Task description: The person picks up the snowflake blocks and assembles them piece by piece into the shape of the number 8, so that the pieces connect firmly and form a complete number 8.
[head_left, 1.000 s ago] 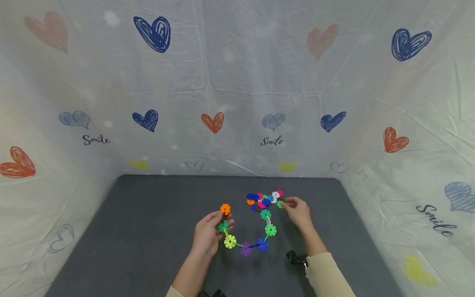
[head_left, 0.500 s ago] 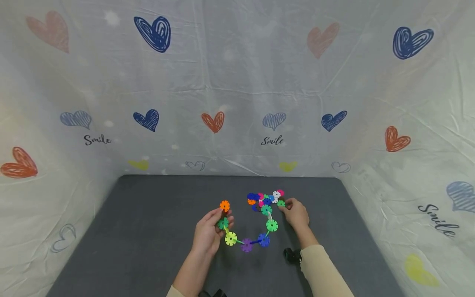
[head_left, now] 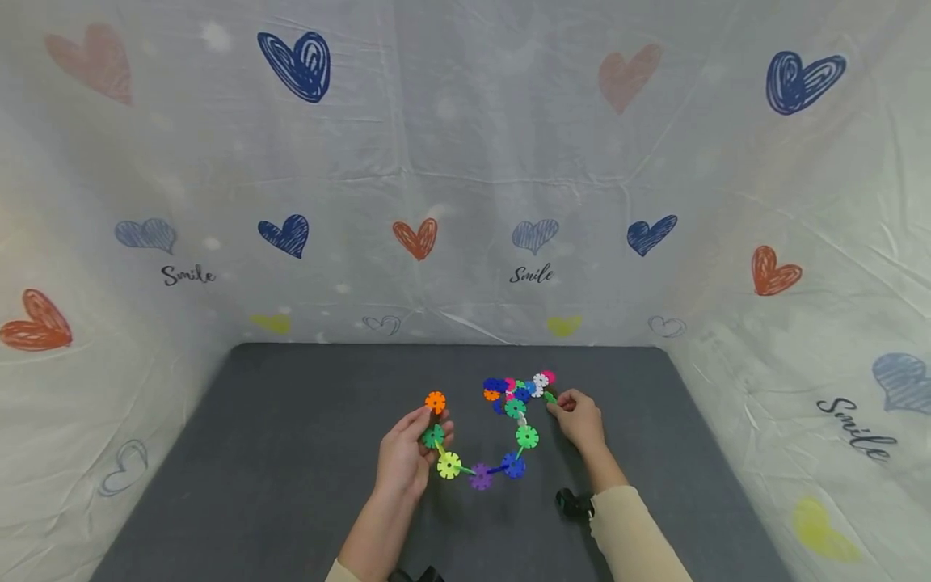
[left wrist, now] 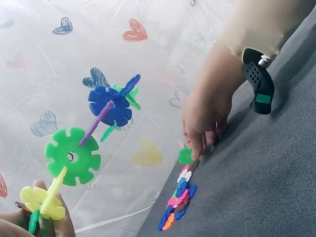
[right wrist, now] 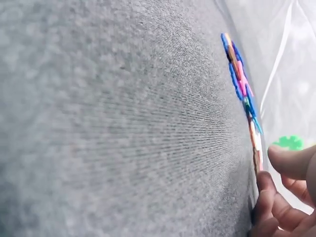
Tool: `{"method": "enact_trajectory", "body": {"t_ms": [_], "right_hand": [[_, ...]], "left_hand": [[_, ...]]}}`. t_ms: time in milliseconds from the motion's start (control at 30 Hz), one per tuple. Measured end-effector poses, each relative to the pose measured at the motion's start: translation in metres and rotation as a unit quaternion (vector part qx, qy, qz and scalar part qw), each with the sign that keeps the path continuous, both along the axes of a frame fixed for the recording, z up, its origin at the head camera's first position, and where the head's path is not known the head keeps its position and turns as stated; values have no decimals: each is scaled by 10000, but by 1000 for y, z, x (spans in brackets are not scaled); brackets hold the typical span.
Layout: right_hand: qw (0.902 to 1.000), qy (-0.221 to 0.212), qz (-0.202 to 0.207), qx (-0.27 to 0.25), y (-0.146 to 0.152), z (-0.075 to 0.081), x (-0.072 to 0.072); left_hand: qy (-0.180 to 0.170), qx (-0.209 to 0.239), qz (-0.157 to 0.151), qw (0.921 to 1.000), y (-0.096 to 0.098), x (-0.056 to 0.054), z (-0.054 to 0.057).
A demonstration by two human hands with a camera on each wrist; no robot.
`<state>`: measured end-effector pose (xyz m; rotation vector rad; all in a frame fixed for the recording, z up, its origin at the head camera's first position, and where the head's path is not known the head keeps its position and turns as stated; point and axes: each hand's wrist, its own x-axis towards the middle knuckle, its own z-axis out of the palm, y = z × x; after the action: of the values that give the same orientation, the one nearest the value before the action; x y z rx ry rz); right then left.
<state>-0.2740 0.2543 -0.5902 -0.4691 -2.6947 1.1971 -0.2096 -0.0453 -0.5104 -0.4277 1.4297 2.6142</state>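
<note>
My left hand (head_left: 405,457) grips one end of a chain of slotted plastic flower discs, near its dark green disc (head_left: 433,437) and orange disc (head_left: 435,402). From there the chain curves through a yellow disc (head_left: 448,465), a purple disc (head_left: 481,476) and a blue disc (head_left: 513,465) to more green ones, held above the table. Beside the pile of loose discs (head_left: 509,391), my right hand (head_left: 579,421) pinches a single green disc (left wrist: 185,156) between thumb and fingers. In the right wrist view, the right thumb partly covers this green disc (right wrist: 289,143).
The dark grey table (head_left: 305,453) carries the flat pile of mixed-colour discs at its far middle-right. A pale curtain (head_left: 465,121) printed with hearts hangs behind and at both sides. A black wrist camera (head_left: 575,503) sits under the right forearm.
The green disc in my right hand has turned from facing the camera to nearly edge-on. My left hand and the chain have shifted slightly up and to the left.
</note>
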Motion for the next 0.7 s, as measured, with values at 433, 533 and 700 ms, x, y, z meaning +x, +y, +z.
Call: {"method": "enact_trajectory", "body": {"t_ms": [433,533,700], "right_hand": [[9698,1739,803,-1508,-16,6,22],[9478,1988,1201,-2183,-20,14,29],[9172,2144,2080,-2636,-26,33,39]], "left_hand": [[2,-100,-50,9999,1,-2,-2],[15,-127,-62,9999,0,-2,-3],[48,-450,-70,9990,-1,-1,-4]]}}
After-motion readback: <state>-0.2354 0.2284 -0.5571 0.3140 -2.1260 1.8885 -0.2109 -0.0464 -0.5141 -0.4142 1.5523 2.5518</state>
